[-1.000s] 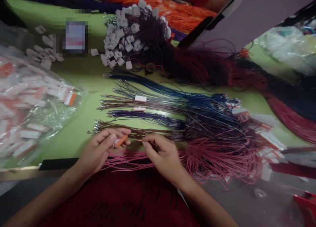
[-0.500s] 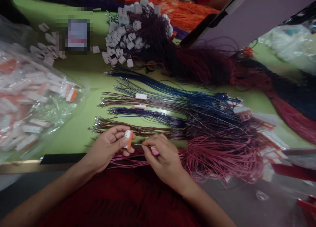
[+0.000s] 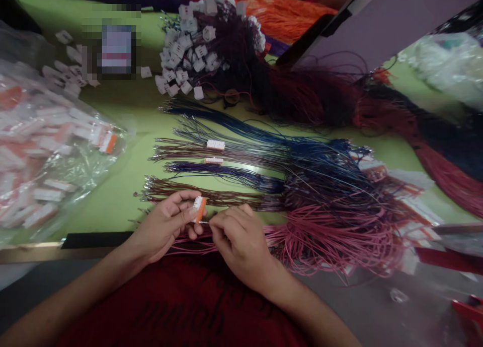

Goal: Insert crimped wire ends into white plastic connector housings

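Observation:
My left hand [image 3: 166, 226] pinches a small white and orange connector [image 3: 198, 208] between thumb and fingers near the table's front edge. My right hand [image 3: 236, 238] is closed on the end of a pink wire, its metal tip right at the connector's lower side. That wire belongs to the pink wire bundle [image 3: 320, 238] trailing to the right. Just beyond my hands lies a brown wire bundle [image 3: 181, 192]; behind it are purple wires [image 3: 226, 173] and blue wires [image 3: 241, 128], fanned out on the green table [image 3: 121, 196].
A clear bag of white and orange connectors [image 3: 45, 150] lies at the left. Two loose connectors [image 3: 215, 144] rest on the wire rows. A heap of white connectors on dark wires [image 3: 199, 50] lies at the back, with orange wire bundles [image 3: 279, 14] and another person's arm beyond.
My left hand turned the connector from lying flat to end-on. My right hand moved left, bringing the pink wire's tip up to the connector.

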Demonstrator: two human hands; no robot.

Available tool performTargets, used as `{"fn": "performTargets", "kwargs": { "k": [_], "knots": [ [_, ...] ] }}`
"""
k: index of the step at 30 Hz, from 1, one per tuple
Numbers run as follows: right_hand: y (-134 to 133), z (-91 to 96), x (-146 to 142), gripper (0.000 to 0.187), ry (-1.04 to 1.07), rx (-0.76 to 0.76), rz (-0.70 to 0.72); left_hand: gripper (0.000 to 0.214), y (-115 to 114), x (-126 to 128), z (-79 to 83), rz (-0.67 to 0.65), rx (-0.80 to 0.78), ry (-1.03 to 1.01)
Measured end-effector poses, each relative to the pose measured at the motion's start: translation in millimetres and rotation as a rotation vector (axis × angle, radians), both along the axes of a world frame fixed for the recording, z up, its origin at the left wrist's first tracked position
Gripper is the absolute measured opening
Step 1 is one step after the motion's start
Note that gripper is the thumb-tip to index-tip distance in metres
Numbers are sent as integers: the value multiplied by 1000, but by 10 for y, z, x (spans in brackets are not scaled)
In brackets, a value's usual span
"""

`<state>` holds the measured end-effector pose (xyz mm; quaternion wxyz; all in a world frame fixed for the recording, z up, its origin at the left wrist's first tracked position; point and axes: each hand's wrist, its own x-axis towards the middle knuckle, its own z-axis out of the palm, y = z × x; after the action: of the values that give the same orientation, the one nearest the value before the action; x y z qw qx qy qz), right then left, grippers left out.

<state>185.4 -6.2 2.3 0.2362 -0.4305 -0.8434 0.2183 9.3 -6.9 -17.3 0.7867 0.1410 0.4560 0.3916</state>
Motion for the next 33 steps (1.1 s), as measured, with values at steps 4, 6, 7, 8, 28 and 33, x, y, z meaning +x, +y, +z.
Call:
{"fn": "performTargets", "kwargs": {
  "k": [4,6,7,8,28,33],
  "knots": [
    [7,-32,15,20,-19,53,50,33,32,12,32,17,-25,42],
    [10,-32,14,20,-19,74,55,34,47,19,38,17,-28,47],
    [11,-29,8,19,-18,77,57,34,51,24,36,13,-29,45],
    [11,-26,-2,19,-17,73,64,34,52,29,31,5,-30,43],
    [3,-49,0,16,71,-34,109,35,-14,-19,22,5,6,148],
    [281,-111,260,12,-252,54,-103,34,16,-126,15,-48,-9,190]
  ]
}}
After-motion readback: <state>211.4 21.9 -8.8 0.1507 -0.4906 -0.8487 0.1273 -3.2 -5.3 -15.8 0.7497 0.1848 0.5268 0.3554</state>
